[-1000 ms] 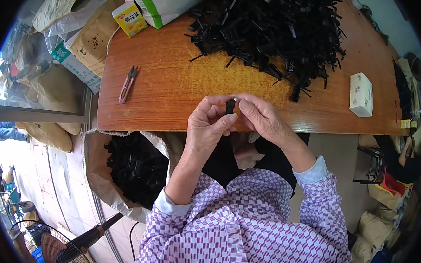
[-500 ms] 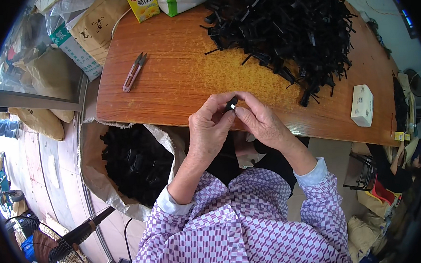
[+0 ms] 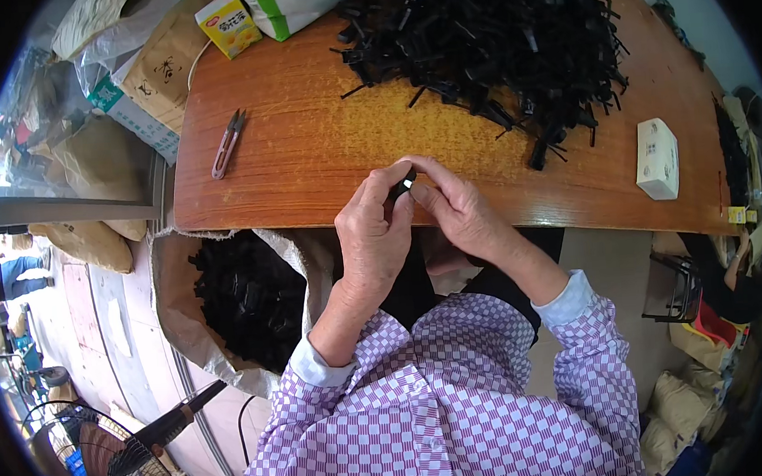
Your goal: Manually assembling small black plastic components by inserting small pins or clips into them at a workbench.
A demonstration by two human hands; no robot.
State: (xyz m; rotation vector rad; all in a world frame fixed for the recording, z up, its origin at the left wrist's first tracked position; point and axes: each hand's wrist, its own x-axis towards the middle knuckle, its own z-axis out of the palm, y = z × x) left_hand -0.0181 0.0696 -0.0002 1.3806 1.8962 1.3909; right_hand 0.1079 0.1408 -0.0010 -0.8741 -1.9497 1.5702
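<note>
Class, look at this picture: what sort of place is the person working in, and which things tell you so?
Probably a small workshop for hand assembly: a heap of black plastic parts on a wooden table, and a sack of more beside it.

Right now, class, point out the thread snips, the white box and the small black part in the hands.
thread snips (image 3: 228, 143), head view, handle middle
white box (image 3: 657, 158), head view, top face
small black part (image 3: 404, 185), head view, visible end

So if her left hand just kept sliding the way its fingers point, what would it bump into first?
The left hand points up and right, so it would probably meet the right hand first, at the small black part pinched between them.
</note>
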